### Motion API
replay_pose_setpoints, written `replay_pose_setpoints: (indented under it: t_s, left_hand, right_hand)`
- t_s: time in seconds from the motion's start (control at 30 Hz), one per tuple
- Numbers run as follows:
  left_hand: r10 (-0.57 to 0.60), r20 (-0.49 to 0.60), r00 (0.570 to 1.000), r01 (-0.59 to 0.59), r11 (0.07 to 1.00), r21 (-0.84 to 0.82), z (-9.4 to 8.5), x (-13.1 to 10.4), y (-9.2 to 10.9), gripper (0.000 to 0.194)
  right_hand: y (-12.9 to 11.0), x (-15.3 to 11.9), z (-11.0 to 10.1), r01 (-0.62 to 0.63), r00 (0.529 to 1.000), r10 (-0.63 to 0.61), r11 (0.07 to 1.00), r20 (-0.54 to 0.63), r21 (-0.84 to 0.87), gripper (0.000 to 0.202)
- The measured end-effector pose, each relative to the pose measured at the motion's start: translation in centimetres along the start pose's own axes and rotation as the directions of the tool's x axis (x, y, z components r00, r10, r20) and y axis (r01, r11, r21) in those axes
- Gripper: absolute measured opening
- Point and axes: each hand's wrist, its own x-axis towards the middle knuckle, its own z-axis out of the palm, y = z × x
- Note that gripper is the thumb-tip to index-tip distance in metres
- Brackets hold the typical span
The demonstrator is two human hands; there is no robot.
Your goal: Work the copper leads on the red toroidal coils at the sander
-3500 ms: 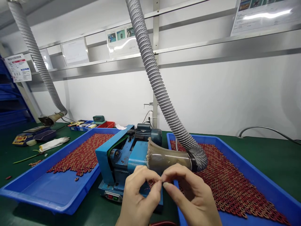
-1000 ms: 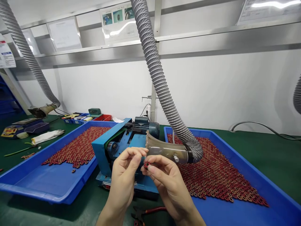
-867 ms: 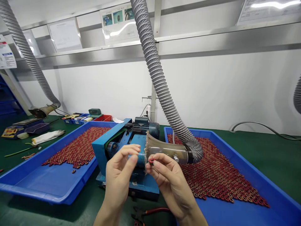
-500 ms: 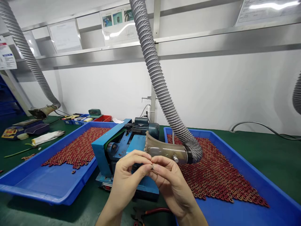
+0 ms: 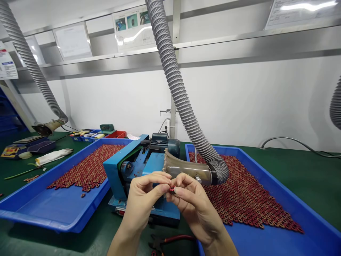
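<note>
Between my two hands is a small ring-shaped part wound with red wire point(image 5: 172, 190), its face turned towards me. My left hand point(image 5: 146, 199) pinches its left side between thumb and index finger. On the other side, the thumb and fingertips of my right hand point(image 5: 195, 206) close on the same ring. Both hands are in front of a blue belt grinding machine point(image 5: 156, 161) with a motor. Similar red rings point(image 5: 245, 193) cover much of the right blue tray point(image 5: 287, 192), and more rings point(image 5: 90, 165) lie in the left blue tray point(image 5: 57, 209).
A grey ribbed hose point(image 5: 176, 78) comes down to a brownish nozzle point(image 5: 189, 170) beside the machine. Red-handled cutting pliers point(image 5: 170, 240) lie below my hands. A white glove point(image 5: 54, 155) and small boxes are at the left. Another hose point(image 5: 39, 74) hangs at far left.
The ring has turned between my fingertips, so its red-wound face now shows where mostly fingers and a small edge showed before. The hands stay in nearly the same place.
</note>
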Motion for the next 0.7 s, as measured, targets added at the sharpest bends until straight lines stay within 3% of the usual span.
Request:
replay_pose_setpoints:
  t_s: [0.2,0.27,0.33,0.4,0.5,0.6,0.7]
  left_hand:
    - [0.225,-0.142,0.964,-0.217,0.974,0.066,-0.4,-0.2,-0.5,0.023]
    - [0.278,-0.183,0.943,-0.266,0.96,0.087,-0.9,-0.3,-0.4,0.024]
    - [0.292,-0.147,0.945,-0.269,0.95,0.156,-1.3,-0.3,-0.1,0.024]
    - [0.219,-0.026,0.975,-0.202,0.935,0.292,-1.4,-0.4,0.4,0.024]
    - [-0.041,0.174,0.984,-0.049,0.874,0.483,-1.1,-0.5,0.9,0.016]
    - [-0.197,0.234,0.952,0.046,0.849,0.526,-0.7,-0.5,1.1,0.013]
    - [-0.202,0.204,0.958,0.072,0.857,0.511,-0.5,-0.3,1.0,0.015]
  right_hand:
    - [0.2,0.0,-0.2,0.037,0.999,-0.036,0.995,0.013,-0.087,0.033]
    - [0.2,-0.1,-0.3,0.089,0.996,-0.091,0.976,-0.003,-0.2,0.033]
    - [0.3,-0.2,-0.3,0.167,0.983,-0.183,0.911,-0.007,-0.377,0.029]
    - [0.5,-0.2,-0.3,0.241,0.959,-0.285,0.788,0.012,-0.567,0.02]
    - [0.7,-0.2,-0.2,0.305,0.93,-0.359,0.636,0.078,-0.709,0.019]
    - [0.9,-0.2,-0.3,0.299,0.933,-0.349,0.61,0.09,-0.734,0.019]
    - [0.9,-0.1,-0.4,0.271,0.944,-0.322,0.645,0.068,-0.714,0.019]
